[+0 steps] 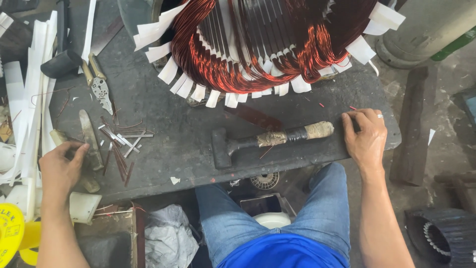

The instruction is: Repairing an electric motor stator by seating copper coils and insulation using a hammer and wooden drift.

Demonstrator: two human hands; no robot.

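A big stator wound with copper coils sits at the bench's far edge. Near the front edge lies a heavy, stiff mallet, best gripped by its taped handle. The right hand rests open just beside that handle; the left hand seems curled over 1 flat blade.
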